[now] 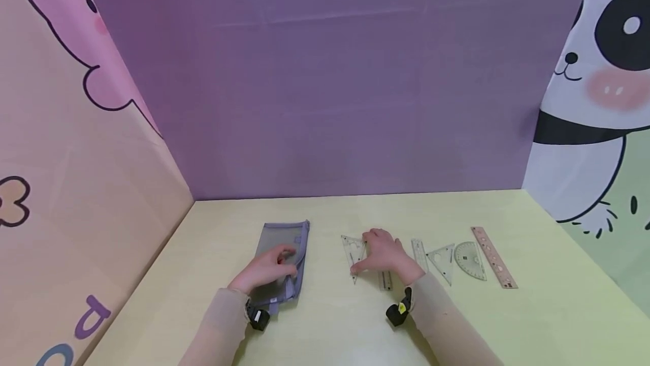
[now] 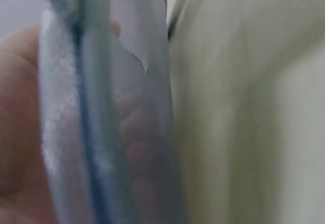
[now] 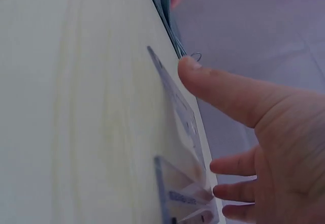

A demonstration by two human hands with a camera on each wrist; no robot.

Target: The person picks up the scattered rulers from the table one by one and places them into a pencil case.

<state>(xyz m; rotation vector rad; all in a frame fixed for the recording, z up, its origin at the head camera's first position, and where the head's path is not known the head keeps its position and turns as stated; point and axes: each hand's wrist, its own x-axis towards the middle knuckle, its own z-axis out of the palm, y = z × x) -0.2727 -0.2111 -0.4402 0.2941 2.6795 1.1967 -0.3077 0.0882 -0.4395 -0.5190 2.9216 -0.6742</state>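
Observation:
At the left, a see-through zip pouch with purple edging lies on the table. My left hand grips its upper layer, thumb and fingers curled near the zip side. The left wrist view shows the pouch's mesh close up, fingers visible through it. My right hand is spread over the tools, thumb and fingers apart. A clear set square lies just beside its thumb and fingertips. Partly hidden under that palm is a clear ruler. In the right wrist view the set square appears tilted, beyond the hand.
Right of my right hand lie another clear ruler, a second set square, a clear protractor and a pink ruler. A purple backdrop stands behind the pale table; patterned side panels flank it.

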